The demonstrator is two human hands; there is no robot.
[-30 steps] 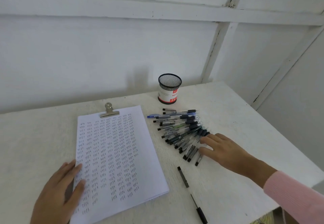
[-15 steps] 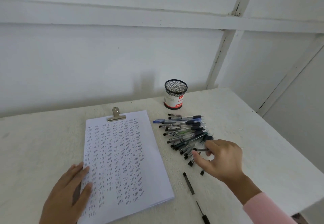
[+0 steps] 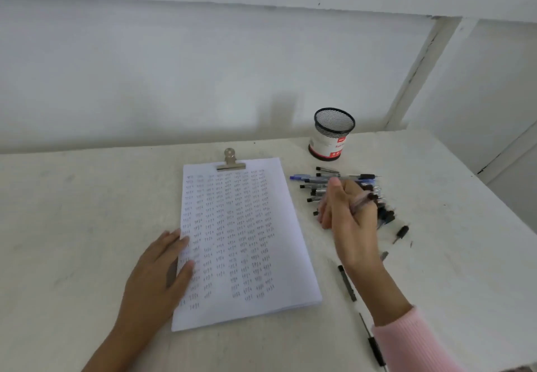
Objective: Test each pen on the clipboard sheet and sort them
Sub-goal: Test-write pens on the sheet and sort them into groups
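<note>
The right hand (image 3: 348,217) is raised just above the pile of pens (image 3: 322,187), its fingers curled round one pen (image 3: 366,199). The pen is blurred, so I cannot tell whether it is capped or which end points down. The left hand (image 3: 162,270) lies flat with its fingers straight and together. It presses on the left edge of the clipboard sheet (image 3: 244,235) and holds it against the counter (image 3: 87,211).

The sheet is held at the top by a metal clip (image 3: 230,161). Rows of small ink marks run in columns nearly to its bottom edge, and only a bare patch in the lower middle and a strip below the last rows are left. That suggests a great many test strokes are already made, though the marks do not show how many pens they stand for.

The pile to the right of the sheet is large and loosely fanned, so most of the sorting looks undone. The black mesh pen cup (image 3: 333,133) stands behind the pile, and no pen shows above its rim. Two dark pens (image 3: 347,283) lie apart near the front edge of the counter, beside the right forearm. They may be a set-aside group, but that is a guess. A small dark piece (image 3: 402,232), perhaps a cap or a stub, lies just right of the pile.

The step in hand appears to be bringing the held pen over to the sheet for its test stroke. After that comes the choice of where it goes.
</note>
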